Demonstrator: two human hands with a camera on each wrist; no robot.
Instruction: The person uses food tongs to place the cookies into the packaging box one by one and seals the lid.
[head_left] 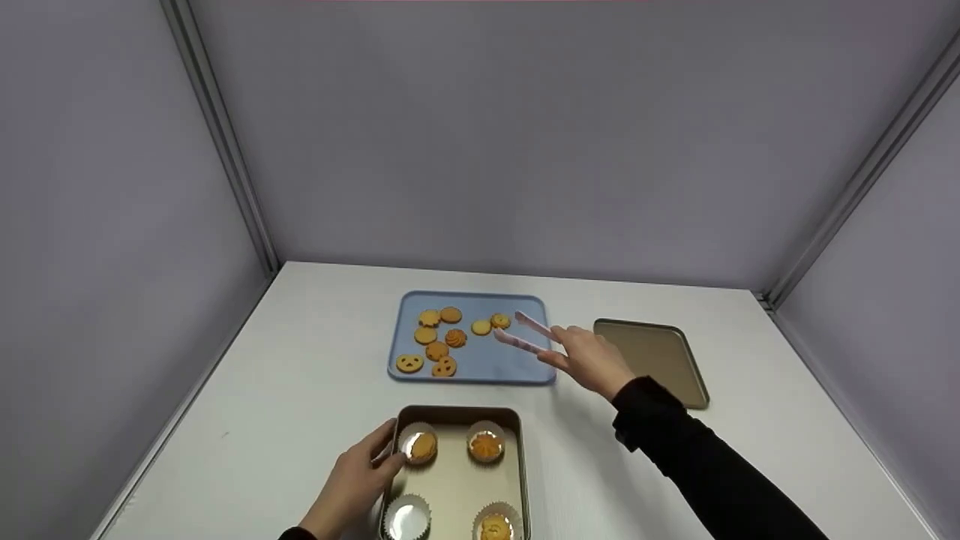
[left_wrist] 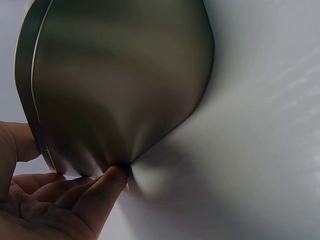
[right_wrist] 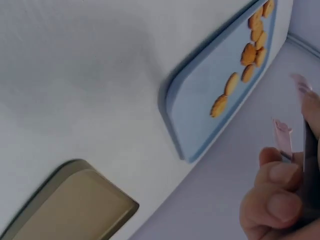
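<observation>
My left hand [head_left: 351, 480] grips the left wall of a deep gold baking pan [head_left: 454, 480], thumb over the rim; the left wrist view shows its fingers against the outside. Several paper baking cups stand in the pan. Cookies lie in three of them, including the far-right cookie [head_left: 486, 447]; the near-left cup [head_left: 407, 519] shows its bare bottom. My right hand [head_left: 596, 361] holds pink tongs [head_left: 519, 342], their arms spread and tips apart. The tips hang over a blue tray [head_left: 510, 367], close to a flower-shaped cookie [head_left: 500, 321] and a round cookie [head_left: 481, 327].
Several more cookies, among them a swirled cookie [head_left: 455, 338] and a face cookie [head_left: 409, 364], lie on the blue tray's left half. A shallow gold tray [head_left: 660, 364] sits to the right, beyond my right forearm. Grey panels [head_left: 480, 135] enclose the white table [head_left: 300, 375].
</observation>
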